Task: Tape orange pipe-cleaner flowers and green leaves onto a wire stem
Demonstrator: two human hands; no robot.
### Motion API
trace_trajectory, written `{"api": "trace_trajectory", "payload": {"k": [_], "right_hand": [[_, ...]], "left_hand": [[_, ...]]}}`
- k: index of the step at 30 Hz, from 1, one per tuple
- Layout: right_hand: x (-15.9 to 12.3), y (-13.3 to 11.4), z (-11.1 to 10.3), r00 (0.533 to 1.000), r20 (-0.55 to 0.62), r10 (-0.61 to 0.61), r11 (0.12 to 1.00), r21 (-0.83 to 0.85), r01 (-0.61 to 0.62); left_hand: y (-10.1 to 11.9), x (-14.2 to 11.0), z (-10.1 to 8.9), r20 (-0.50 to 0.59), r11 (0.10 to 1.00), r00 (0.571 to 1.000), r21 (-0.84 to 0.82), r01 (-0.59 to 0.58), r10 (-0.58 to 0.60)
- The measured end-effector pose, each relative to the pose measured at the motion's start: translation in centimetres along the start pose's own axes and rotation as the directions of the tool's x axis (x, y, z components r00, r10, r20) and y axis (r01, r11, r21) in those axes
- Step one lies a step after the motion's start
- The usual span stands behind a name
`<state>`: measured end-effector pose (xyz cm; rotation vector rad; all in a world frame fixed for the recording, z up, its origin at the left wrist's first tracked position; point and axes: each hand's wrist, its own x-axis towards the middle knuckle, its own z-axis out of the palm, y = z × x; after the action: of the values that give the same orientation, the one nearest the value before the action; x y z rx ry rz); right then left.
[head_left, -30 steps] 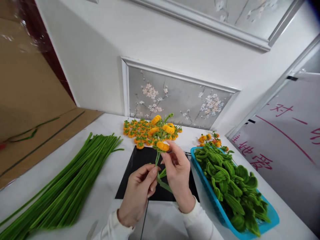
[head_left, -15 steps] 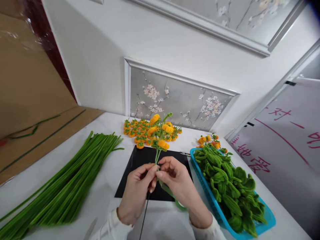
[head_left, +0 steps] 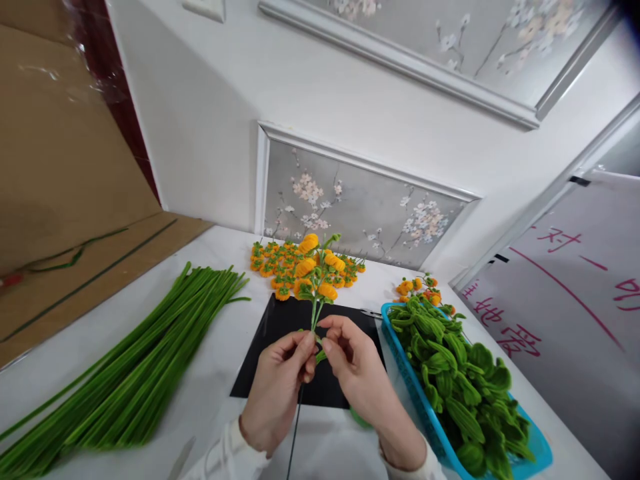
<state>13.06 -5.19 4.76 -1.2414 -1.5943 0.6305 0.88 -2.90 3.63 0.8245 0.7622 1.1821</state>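
Observation:
My left hand (head_left: 278, 385) and my right hand (head_left: 356, 369) meet over a black mat (head_left: 280, 333), fingers pinched on the green stem of a pipe-cleaner flower sprig (head_left: 316, 275). The sprig stands upright, with several orange blooms and a curled green tip at its top. A thin dark wire (head_left: 294, 440) hangs from below my left hand toward me. A green strip shows under my right wrist.
A big bundle of green pipe cleaners (head_left: 130, 373) lies at the left. A blue basket (head_left: 415, 393) of green pipe-cleaner leaves sits at the right. Small orange flowers (head_left: 280, 263) are heaped by the wall, a few more (head_left: 417, 287) behind the basket. The white table (head_left: 200, 400) ends at a cardboard sheet on the left.
My right hand came down from the blooms to the stem and now pinches it beside my left hand. The sprig stays upright.

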Motion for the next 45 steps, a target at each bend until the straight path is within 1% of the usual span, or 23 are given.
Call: {"api": "trace_trajectory", "payload": {"k": [1, 2, 3, 5, 6, 7, 8, 9, 10, 12, 15, 17, 19, 22, 25, 28, 31, 33, 36, 38, 40, 43, 45], "right_hand": [[0.0, -0.2, -0.1, 0.998, -0.017, -0.068, 0.991, -0.117, 0.065], [-0.1, -0.3, -0.3, 0.988, -0.016, -0.156, 0.954, -0.260, 0.146], [-0.1, -0.5, -0.6, 0.968, 0.007, -0.252, 0.881, -0.412, 0.233], [-0.1, -0.5, -1.4, 0.906, 0.102, -0.411, 0.662, -0.650, 0.374], [-0.1, -0.4, -1.7, 0.874, 0.143, -0.465, 0.564, -0.713, 0.417], [-0.1, -0.2, -2.1, 0.850, 0.164, -0.501, 0.501, -0.746, 0.439], [-0.1, 0.0, -2.4, 0.836, 0.161, -0.524, 0.477, -0.757, 0.445], [-0.2, 0.3, -2.6, 0.832, 0.141, -0.537, 0.488, -0.752, 0.443], [-0.3, 0.6, -2.8, 0.837, 0.110, -0.536, 0.530, -0.728, 0.435], [-0.8, 1.4, -3.3, 0.882, 0.041, -0.469, 0.676, -0.627, 0.388], [-1.8, 2.9, -4.0, 0.970, -0.040, -0.240, 0.884, -0.423, 0.201], [-2.6, 4.1, -4.1, 0.990, -0.114, -0.080, 0.937, -0.348, 0.036], [-3.3, 4.9, -3.5, 0.986, -0.158, 0.054, 0.922, -0.371, -0.110], [-3.8, 5.3, -1.4, 0.982, -0.095, 0.163, 0.824, -0.534, -0.188], [-3.8, 5.1, 0.2, 0.986, -0.086, 0.142, 0.668, -0.727, -0.159], [-3.9, 5.2, -0.6, 0.988, -0.111, 0.111, 0.586, -0.795, -0.155], [-4.4, 5.8, -2.9, 0.974, -0.208, 0.083, 0.578, -0.787, -0.218], [-5.0, 6.1, -4.2, 0.978, -0.210, -0.018, 0.588, -0.793, -0.159], [-6.1, 6.5, -4.8, 0.984, -0.105, -0.141, 0.558, -0.830, -0.009], [-7.0, 6.7, -4.4, 0.991, -0.035, -0.126, 0.544, -0.838, 0.039], [-7.8, 6.8, -3.9, 0.998, -0.013, -0.068, 0.564, -0.825, 0.028], [-8.7, 6.7, -3.6, 0.999, -0.033, 0.008, 0.634, -0.773, -0.031], [-8.7, 6.5, -4.0, 0.998, -0.066, 0.017, 0.689, -0.723, -0.060]], "left_hand": [[0.1, 0.1, -0.1, 0.007, 1.000, 1.000, -0.017, 0.007, -0.007], [0.2, 0.1, -0.2, 0.014, 0.999, 1.000, -0.035, 0.020, -0.019], [0.3, 0.2, -0.3, 0.016, 0.998, 0.999, -0.053, 0.034, -0.033], [0.5, 0.4, -0.5, 0.001, 0.994, 0.998, -0.088, 0.059, -0.059], [0.6, 0.5, -0.5, -0.008, 0.992, 0.997, -0.101, 0.070, -0.071], [0.7, 0.6, -0.6, -0.014, 0.991, 0.997, -0.109, 0.076, -0.078], [0.7, 0.6, -0.6, -0.016, 0.991, 0.997, -0.112, 0.079, -0.081], [0.7, 0.7, -0.6, -0.011, 0.991, 0.996, -0.109, 0.083, -0.084], [0.8, 0.8, -0.6, -0.006, 0.991, 0.996, -0.103, 0.087, -0.088], [0.9, 0.9, -0.7, -0.005, 0.991, 0.995, -0.092, 0.098, -0.099], [1.3, 1.2, -1.0, -0.021, 0.990, 0.993, -0.083, 0.116, -0.118], [1.7, 1.3, -1.1, -0.031, 0.991, 0.993, -0.074, 0.112, -0.115], [2.2, 1.4, -1.1, -0.012, 0.991, 0.993, -0.067, 0.115, -0.116], [2.7, 1.5, -0.9, 0.016, 0.991, 0.994, -0.066, 0.113, -0.112], [3.1, 1.7, -0.9, 0.039, 0.992, 0.995, -0.077, 0.097, -0.094], [3.2, 2.0, -1.2, 0.073, 0.990, 0.993, -0.103, 0.099, -0.092], [3.3, 2.3, -1.4, 0.086, 0.988, 0.993, -0.124, 0.097, -0.087], [3.3, 2.6, -1.6, 0.071, 0.986, 0.994, -0.142, 0.088, -0.078], [3.3, 3.0, -1.8, 0.017, 0.982, 0.997, -0.173, 0.073, -0.071], [3.3, 3.3, -1.9, -0.017, 0.981, 0.998, -0.188, 0.056, -0.060], [3.3, 3.5, -2.0, -0.033, 0.980, 0.998, -0.196, 0.043, -0.050], [3.4, 3.6, -2.2, -0.030, 0.979, 0.998, -0.198, 0.043, -0.050], [3.4, 3.7, -2.2, -0.028, 0.979, 0.998, -0.199, 0.045, -0.051]]}}
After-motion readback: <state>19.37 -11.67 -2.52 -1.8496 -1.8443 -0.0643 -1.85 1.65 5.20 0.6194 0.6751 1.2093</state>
